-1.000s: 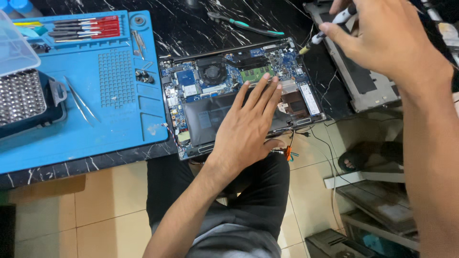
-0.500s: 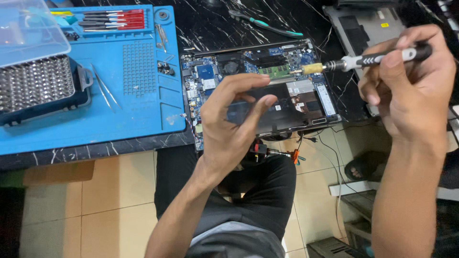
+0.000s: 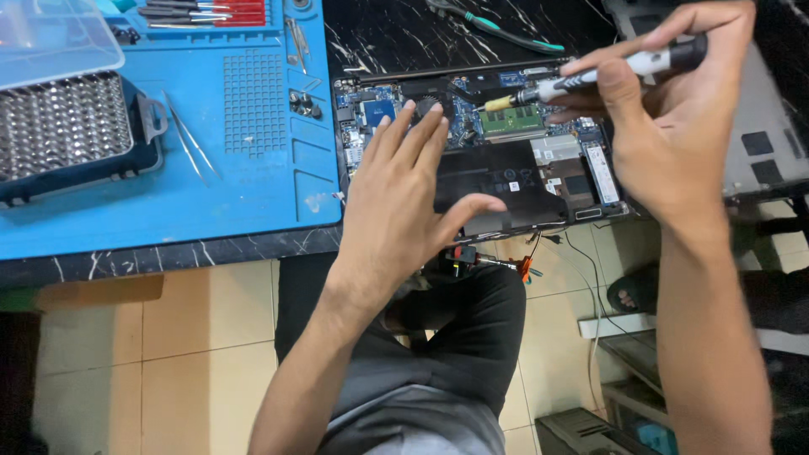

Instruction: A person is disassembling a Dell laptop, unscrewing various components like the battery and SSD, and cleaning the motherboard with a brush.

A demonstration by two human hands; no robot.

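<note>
An opened laptop [image 3: 539, 181] lies bottom-up on the black marble table, its circuit board, fan and black battery exposed. My left hand [image 3: 404, 206] hovers flat over its left half, fingers spread, holding nothing. My right hand [image 3: 666, 126] grips a slim black and silver screwdriver [image 3: 590, 76] with a yellow tip; the tip points left and sits over the green memory module near the laptop's far edge.
A blue work mat [image 3: 253, 168] covers the table's left side, with tweezers [image 3: 194, 143], loose screws [image 3: 303, 103], a row of red screwdrivers [image 3: 211, 12] and a bit case [image 3: 67, 135]. The laptop's grey bottom cover [image 3: 758, 126] lies at right. Small tools rest on my lap [image 3: 489, 261].
My right hand has brought the screwdriver down and left over the laptop's board. My left hand has lifted slightly and shifted left, fingers still spread.
</note>
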